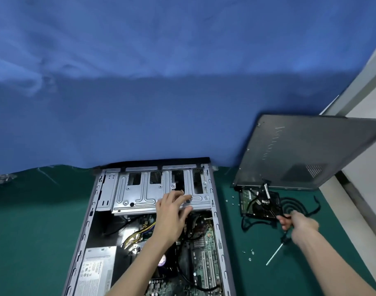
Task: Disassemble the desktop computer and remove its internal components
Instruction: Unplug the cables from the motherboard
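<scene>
Head view | my left hand [174,212]: fingers spread flat on the drive cage [140,195] | my right hand [298,225]: curled round the screwdriver [275,254]

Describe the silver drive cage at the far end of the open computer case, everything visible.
The drive cage is a bare silver sheet-metal box with pressed ribs, small round holes and four rectangular cutouts along its far side. It lies flat across the far end of the computer case, seated between the case walls and not yet lifted out. The left hand rests on its right part, fingers spread over the top near the near edge.
</scene>
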`<move>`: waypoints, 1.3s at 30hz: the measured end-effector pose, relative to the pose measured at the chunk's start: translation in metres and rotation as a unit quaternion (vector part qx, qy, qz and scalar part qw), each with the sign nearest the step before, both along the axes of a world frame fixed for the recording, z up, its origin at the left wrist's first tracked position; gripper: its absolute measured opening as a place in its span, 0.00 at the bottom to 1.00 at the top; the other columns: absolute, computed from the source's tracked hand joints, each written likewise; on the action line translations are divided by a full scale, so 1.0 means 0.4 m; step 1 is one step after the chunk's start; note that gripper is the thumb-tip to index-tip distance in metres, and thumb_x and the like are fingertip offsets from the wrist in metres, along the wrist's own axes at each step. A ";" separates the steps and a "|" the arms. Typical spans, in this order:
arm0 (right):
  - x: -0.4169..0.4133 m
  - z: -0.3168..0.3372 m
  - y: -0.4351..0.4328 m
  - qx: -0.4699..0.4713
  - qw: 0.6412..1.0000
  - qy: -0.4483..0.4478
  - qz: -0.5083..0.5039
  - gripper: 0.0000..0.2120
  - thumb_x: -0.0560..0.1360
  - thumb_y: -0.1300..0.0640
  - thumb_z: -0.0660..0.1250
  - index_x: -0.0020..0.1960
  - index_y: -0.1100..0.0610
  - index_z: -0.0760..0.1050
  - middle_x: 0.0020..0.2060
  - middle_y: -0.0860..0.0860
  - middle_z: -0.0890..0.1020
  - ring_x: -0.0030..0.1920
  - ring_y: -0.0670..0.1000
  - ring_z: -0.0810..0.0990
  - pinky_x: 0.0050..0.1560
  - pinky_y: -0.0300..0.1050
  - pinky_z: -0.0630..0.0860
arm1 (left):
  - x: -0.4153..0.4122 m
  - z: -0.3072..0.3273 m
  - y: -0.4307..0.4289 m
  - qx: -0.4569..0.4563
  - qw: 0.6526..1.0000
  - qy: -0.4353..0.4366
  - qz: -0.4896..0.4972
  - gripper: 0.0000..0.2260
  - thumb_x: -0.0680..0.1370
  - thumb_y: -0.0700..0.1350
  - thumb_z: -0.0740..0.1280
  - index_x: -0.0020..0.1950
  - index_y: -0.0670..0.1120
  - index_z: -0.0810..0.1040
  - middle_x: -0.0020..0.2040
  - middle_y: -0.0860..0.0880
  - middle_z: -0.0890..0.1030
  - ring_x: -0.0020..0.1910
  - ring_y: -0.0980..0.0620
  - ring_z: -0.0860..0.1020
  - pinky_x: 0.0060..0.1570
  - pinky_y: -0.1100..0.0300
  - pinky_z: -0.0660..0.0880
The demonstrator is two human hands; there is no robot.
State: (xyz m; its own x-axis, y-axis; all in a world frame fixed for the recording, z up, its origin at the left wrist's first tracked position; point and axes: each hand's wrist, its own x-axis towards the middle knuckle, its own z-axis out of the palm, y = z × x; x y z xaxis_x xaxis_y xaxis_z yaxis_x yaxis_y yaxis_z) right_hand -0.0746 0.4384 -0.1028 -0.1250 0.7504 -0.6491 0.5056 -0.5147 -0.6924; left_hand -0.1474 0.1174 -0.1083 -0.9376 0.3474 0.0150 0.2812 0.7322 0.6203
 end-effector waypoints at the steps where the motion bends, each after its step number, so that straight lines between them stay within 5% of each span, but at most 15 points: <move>1: -0.006 -0.015 -0.007 -0.040 0.999 0.009 0.013 0.14 0.82 0.62 0.57 0.39 0.65 0.67 0.15 0.57 0.74 0.12 0.47 0.69 0.14 0.30 0.62 | 0.001 -0.003 -0.001 0.005 1.000 0.003 0.002 0.14 0.79 0.52 0.64 0.63 0.54 0.77 0.60 0.56 0.72 0.63 0.56 0.66 0.60 0.61 0.54; 8: -0.063 -0.066 -0.045 -0.135 0.976 -0.003 0.169 0.22 0.81 0.47 0.56 0.44 0.66 0.71 0.37 0.62 0.80 0.19 0.50 0.74 0.23 0.41 0.67 | 0.003 -0.012 -0.004 0.019 1.000 -0.003 0.008 0.14 0.78 0.53 0.64 0.63 0.55 0.77 0.60 0.58 0.71 0.63 0.59 0.65 0.61 0.62 0.53; 16: -0.049 -0.052 -0.036 -0.072 0.958 -0.088 0.265 0.30 0.82 0.43 0.50 0.47 0.71 0.72 0.34 0.66 0.80 0.25 0.55 0.72 0.24 0.43 0.65 | 0.004 -0.015 -0.021 0.046 0.998 -0.046 0.002 0.14 0.79 0.51 0.64 0.65 0.56 0.76 0.66 0.58 0.70 0.69 0.56 0.64 0.71 0.52 0.57; 24: -0.020 -0.048 -0.039 -0.055 0.983 0.013 0.176 0.25 0.80 0.44 0.60 0.42 0.67 0.75 0.29 0.56 0.71 0.27 0.52 0.66 0.28 0.46 0.63 | 0.023 -0.002 -0.052 0.053 0.997 -0.037 -0.040 0.15 0.79 0.44 0.66 0.65 0.52 0.76 0.71 0.59 0.67 0.72 0.59 0.60 0.73 0.57 0.56; 27: -0.022 -0.015 -0.057 -0.167 0.970 0.093 0.148 0.16 0.80 0.49 0.60 0.42 0.62 0.73 0.30 0.52 0.69 0.29 0.50 0.64 0.32 0.44 0.63 | 0.036 0.011 -0.067 0.060 0.998 0.000 -0.020 0.12 0.78 0.41 0.67 0.60 0.49 0.80 0.64 0.56 0.73 0.65 0.58 0.69 0.68 0.61 0.64; 30: -0.043 0.032 -0.096 -0.182 0.954 0.142 0.190 0.06 0.75 0.64 0.59 0.41 0.61 0.72 0.31 0.53 0.71 0.30 0.51 0.66 0.34 0.44 0.66 | 0.047 0.023 -0.096 0.044 0.997 0.061 0.030 0.08 0.75 0.36 0.69 0.52 0.43 0.83 0.51 0.50 0.77 0.53 0.51 0.75 0.55 0.59 0.71; 34: -0.067 0.060 -0.176 -0.077 0.952 0.156 0.252 0.08 0.78 0.72 0.55 0.47 0.66 0.72 0.36 0.61 0.75 0.34 0.55 0.74 0.32 0.45 0.78 | 0.066 0.033 -0.148 0.020 0.994 0.092 0.063 0.06 0.73 0.34 0.71 0.48 0.42 0.83 0.44 0.49 0.76 0.47 0.48 0.74 0.49 0.57 0.72; 36: -0.060 0.055 -0.200 0.004 0.948 0.154 0.280 0.03 0.80 0.68 0.58 0.52 0.67 0.71 0.41 0.64 0.78 0.37 0.59 0.78 0.35 0.45 0.81 | 0.079 0.035 -0.167 0.011 0.993 0.098 0.063 0.06 0.73 0.33 0.71 0.48 0.41 0.82 0.44 0.49 0.76 0.46 0.48 0.74 0.47 0.56 0.72; 39: -0.042 0.037 -0.201 0.229 0.916 0.066 0.324 0.13 0.80 0.56 0.62 0.57 0.66 0.71 0.43 0.65 0.80 0.45 0.63 0.79 0.51 0.59 0.77 | 0.093 0.032 -0.183 -0.004 0.993 0.107 0.052 0.08 0.71 0.32 0.73 0.47 0.41 0.83 0.42 0.48 0.77 0.43 0.46 0.76 0.43 0.53 0.74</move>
State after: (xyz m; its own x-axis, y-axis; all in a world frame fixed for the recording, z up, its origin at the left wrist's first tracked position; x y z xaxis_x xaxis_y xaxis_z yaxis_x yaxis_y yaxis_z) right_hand -0.0913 0.3579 -0.0881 -0.6945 0.6808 -0.2325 0.4985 0.2224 -0.8379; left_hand -0.1101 0.0442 -0.0953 -0.9439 0.2493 0.2165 0.3289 0.7685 0.5488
